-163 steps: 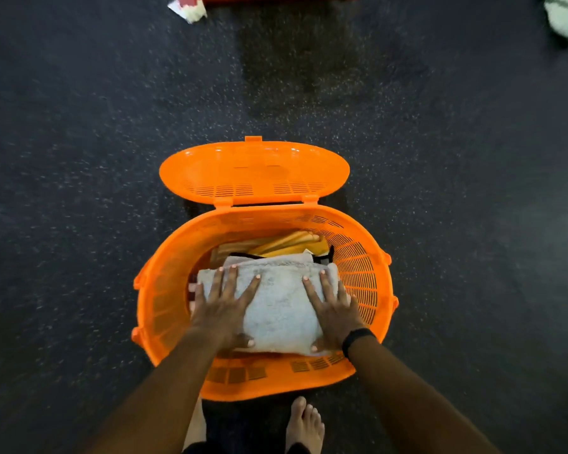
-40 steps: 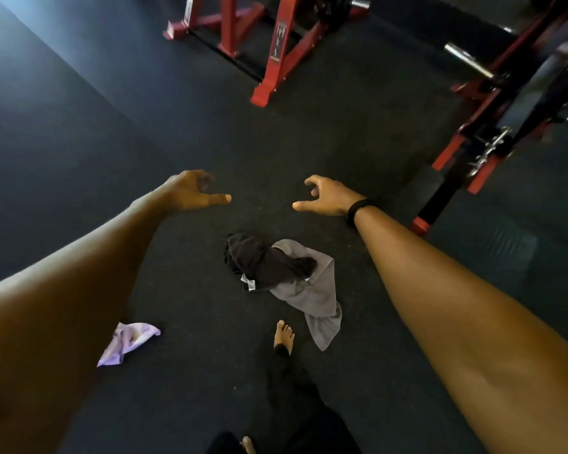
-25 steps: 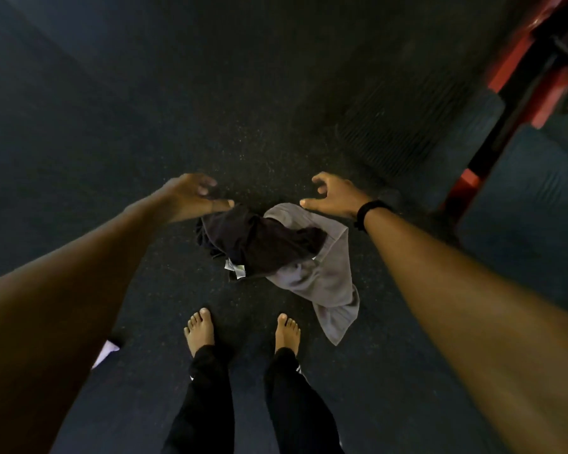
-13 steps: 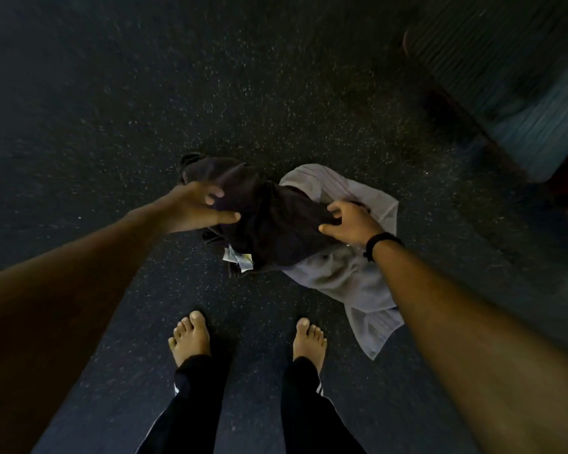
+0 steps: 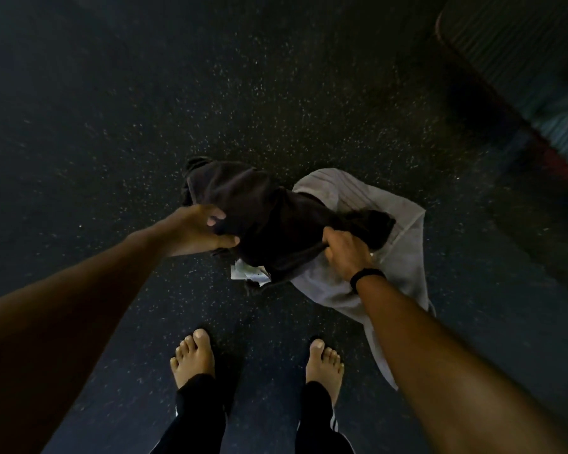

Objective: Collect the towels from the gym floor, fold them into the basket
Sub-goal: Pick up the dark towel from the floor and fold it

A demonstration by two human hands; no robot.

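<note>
Person is bending over two towels on the speckled gym floor (image 5: 276, 93), bare feet just short of the pile. Dark towel (image 5: 269, 221) is lying bunched on top of the grey towel (image 5: 394, 244) — its long axis is running roughly left-right, between the two hands. Left hand (image 5: 194, 232) is pinching the dark towel's left end, thumb under, fingers (image 5: 215, 221) curled over the fold. Right hand (image 5: 345, 253) is gripping the right end, fingers curled into the cloth; can't tell whether it is also catching grey fabric underneath. Both hands look about equally near, one per end, so a straight lift should be opening the towel out for folding. Grey towel is trailing back toward the right foot — likely risk is it dragging up with the dark one. White tag (image 5: 246, 273) is showing at the near edge. Basket isn't in view.
</note>
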